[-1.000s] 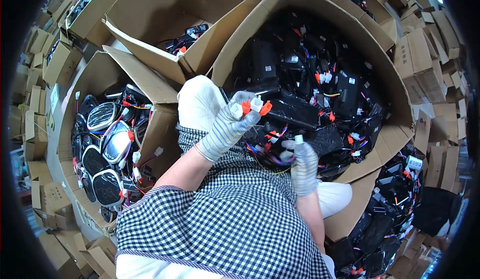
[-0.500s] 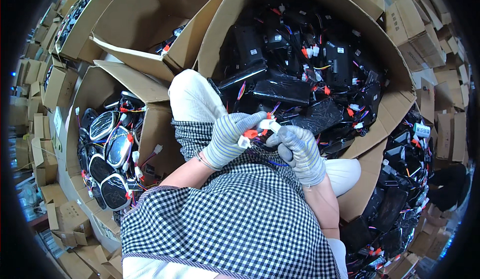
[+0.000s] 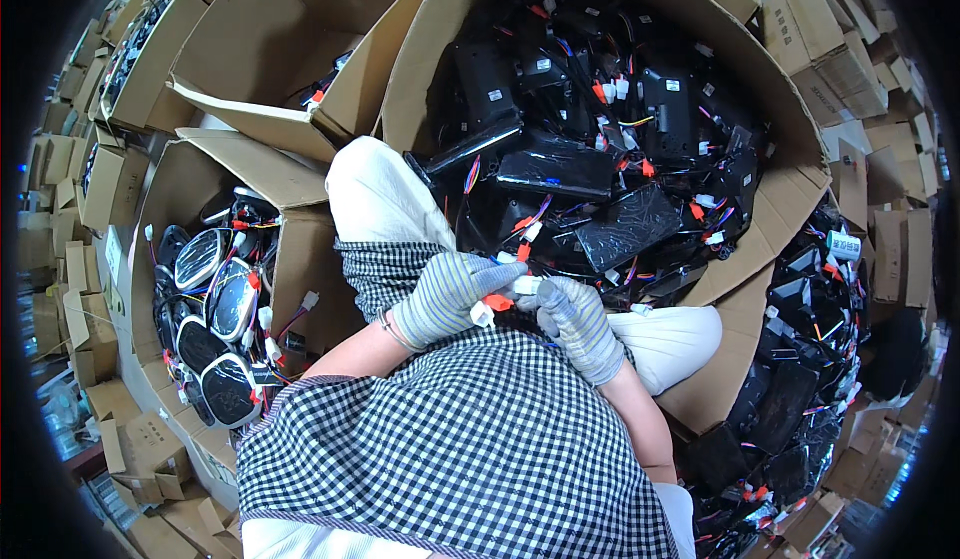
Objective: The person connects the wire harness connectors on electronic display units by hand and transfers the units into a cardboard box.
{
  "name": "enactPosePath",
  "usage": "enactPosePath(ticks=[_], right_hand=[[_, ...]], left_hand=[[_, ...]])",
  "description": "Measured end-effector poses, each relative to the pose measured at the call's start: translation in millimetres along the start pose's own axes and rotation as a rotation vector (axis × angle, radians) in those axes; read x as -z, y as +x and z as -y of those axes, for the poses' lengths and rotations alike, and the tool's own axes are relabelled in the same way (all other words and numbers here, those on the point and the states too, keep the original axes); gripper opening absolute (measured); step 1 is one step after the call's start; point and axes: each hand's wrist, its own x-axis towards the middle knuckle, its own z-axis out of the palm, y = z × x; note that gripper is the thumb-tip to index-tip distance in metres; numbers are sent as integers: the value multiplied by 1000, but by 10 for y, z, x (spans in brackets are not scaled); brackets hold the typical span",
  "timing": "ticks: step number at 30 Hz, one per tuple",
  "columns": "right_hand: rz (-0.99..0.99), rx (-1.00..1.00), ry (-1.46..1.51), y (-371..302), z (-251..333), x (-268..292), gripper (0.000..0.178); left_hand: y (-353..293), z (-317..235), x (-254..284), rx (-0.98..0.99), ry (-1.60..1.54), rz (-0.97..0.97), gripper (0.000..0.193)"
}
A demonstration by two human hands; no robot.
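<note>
Item, centre of frame: left hand point(image 3: 447, 297), grey-striped knit glove, thumb and fingers pinching a small cluster of orange and white plastic connectors point(image 3: 497, 302). Item, just right of it: right hand point(image 3: 578, 327), matching glove, fingers curled, fingertips pressed at a blocky white plastic connector point(image 3: 526, 285) between the two hands; I cannot tell each finger's exact hold. Item, upper centre to right: large brown cardboard carton point(image 3: 765, 214) of flat black plastic-wrapped units point(image 3: 555, 169), wired. Item, left: brown cardboard carton point(image 3: 305, 269) of rounded, pale-rimmed glossy panels point(image 3: 228, 384). Item, lower centre: black-and-white checked cloth apron point(image 3: 460, 439).
</note>
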Motion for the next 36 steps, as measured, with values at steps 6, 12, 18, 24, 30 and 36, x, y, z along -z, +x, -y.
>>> enactPosePath(ticks=[6, 12, 18, 24, 30, 36], right_hand=[[1, -32, 35, 42, -7, -5, 46], [-4, -70, 61, 65, 53, -43, 46], [160, 10, -39, 110, 90, 33, 52], [-25, 331, 0, 544, 672, 311, 41], [-530, 499, -1522, 2035, 460, 1247, 26], [-352, 467, -1307, 1937, 482, 948, 21]], left_hand=[[-13, 30, -5, 8, -10, -39, 33], [-10, 44, 12, 37, -21, -13, 35], [56, 89, 48, 98, -267, -12, 41], [33, 248, -64, 440, -519, -180, 33], [97, 203, -64, 414, -837, -72, 36], [77, 238, -7, 533, -1056, -12, 35]])
